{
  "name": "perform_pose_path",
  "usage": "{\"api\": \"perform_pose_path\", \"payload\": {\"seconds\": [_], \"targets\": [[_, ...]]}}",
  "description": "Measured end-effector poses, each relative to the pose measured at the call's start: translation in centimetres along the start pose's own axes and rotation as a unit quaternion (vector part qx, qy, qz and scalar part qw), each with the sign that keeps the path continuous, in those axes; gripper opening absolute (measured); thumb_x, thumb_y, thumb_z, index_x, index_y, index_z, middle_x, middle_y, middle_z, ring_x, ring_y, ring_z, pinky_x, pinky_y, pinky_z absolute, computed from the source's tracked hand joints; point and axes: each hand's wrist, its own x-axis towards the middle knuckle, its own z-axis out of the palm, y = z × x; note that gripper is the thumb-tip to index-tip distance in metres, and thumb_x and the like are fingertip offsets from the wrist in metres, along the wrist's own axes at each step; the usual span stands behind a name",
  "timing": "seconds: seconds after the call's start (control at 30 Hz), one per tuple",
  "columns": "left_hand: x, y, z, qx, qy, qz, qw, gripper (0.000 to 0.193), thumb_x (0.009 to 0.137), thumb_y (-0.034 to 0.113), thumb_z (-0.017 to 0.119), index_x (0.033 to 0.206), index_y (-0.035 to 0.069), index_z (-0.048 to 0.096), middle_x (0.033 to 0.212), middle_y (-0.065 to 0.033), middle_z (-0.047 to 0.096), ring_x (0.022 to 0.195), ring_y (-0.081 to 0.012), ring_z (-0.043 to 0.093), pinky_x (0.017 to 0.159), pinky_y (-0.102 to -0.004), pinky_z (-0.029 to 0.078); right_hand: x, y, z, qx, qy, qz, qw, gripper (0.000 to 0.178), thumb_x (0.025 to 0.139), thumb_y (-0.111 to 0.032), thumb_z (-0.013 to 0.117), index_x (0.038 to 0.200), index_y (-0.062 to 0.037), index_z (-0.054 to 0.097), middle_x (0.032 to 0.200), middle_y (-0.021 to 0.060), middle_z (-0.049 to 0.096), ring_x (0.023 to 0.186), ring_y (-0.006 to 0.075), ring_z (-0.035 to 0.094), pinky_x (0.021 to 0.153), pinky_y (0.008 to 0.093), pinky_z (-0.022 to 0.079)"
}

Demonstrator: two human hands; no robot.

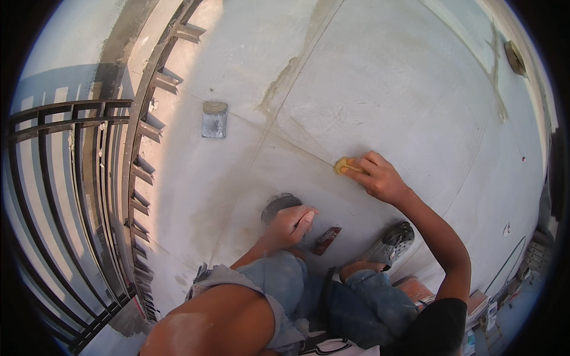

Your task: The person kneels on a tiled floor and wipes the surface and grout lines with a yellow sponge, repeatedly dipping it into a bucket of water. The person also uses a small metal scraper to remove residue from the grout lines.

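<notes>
My right hand point(380, 178) presses a small yellow sponge point(342, 166) onto a thin joint line between large pale grey floor tiles point(380, 95). My left hand point(292, 225) is closed in a fist above the floor, in front of my knees; whatever its fingers hold, if anything, is hidden. Just beyond it sits a dark rounded thing point(279, 204), partly covered by the hand, whose kind I cannot tell. A small flat dark-red piece point(326, 241) lies on the tiles between my left hand and the grey clog point(395, 244) on my right foot.
A grey rectangular block point(214, 121) with a tan end lies on the tiles ahead to the left. Dark metal railings point(71, 118) stand along the left, with short brackets point(142, 172) at the floor edge. Reddish blocks point(415, 289) and mixed items point(528, 273) lie at the right.
</notes>
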Motion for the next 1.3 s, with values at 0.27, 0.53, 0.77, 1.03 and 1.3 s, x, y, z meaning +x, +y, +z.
{"api": "perform_pose_path", "payload": {"seconds": [0.27,0.53,0.77,1.03,1.3], "targets": [[0.7,0.2,0.4,0.025,0.014,0.041,0.999,0.028,0.113,0.019,0.054,0.116,0.001,0.075,0.076,-0.0065,0.069,0.069,-0.0167,0.067,0.07,-0.033,0.055,7.0,-1.1,2.7,-0.002,0.09,-0.008,0.996,0.038,0.082,-0.001,0.074,0.119,-0.0114,0.079,0.121,0.0041,0.07,0.102,0.0236,0.062,0.084,0.0342,0.058],[-0.4,-0.1,-0.3,0.021,0.024,0.021,0.999,0.03,0.114,0.018,0.052,0.115,-0.002,0.074,0.077,-0.0072,0.07,0.071,-0.0165,0.068,0.072,-0.0321,0.055,25.2,2.7,7.9,0.017,0.214,0.015,0.976,0.033,0.089,0.003,0.072,0.118,-0.0104,0.078,0.112,0.0025,0.068,0.099,0.0232,0.06,0.082,0.0342,0.058],[0.6,0.0,-0.9,-0.234,0.156,-0.001,0.96,0.026,0.114,0.017,0.055,0.118,-0.001,0.073,0.081,-0.0095,0.071,0.077,-0.0168,0.069,0.073,-0.033,0.056,24.9,6.1,5.7,-0.044,0.262,0.147,0.953,0.031,0.093,-0.001,0.07,0.121,-0.0095,0.078,0.1,0.0102,0.068,0.097,0.0294,0.062,0.079,0.0393,0.058],[9.9,-2.1,-17.1,0.424,0.358,0.096,0.826,0.046,0.102,0.016,0.071,0.146,0.005,0.066,0.157,-0.0184,0.051,0.142,-0.0395,0.046,0.12,-0.0541,0.031,24.2,6.6,4.3,-0.053,0.284,0.15,0.945,0.026,0.095,-0.002,0.07,0.119,-0.0072,0.077,0.095,0.0094,0.062,0.092,0.0268,0.06,0.076,0.0376,0.056],[8.6,-5.4,-18.6,0.368,0.468,-0.002,0.803,0.046,0.106,0.018,0.068,0.151,0.009,0.065,0.171,-0.0219,0.035,0.153,-0.0406,0.04,0.127,-0.0528,0.029,24.2,-4.0,11.2,0.018,0.178,0.001,0.984,0.032,0.09,0.002,0.071,0.12,-0.0053,0.078,0.096,0.0095,0.059,0.089,0.0271,0.058,0.078,0.0389,0.055]]}}
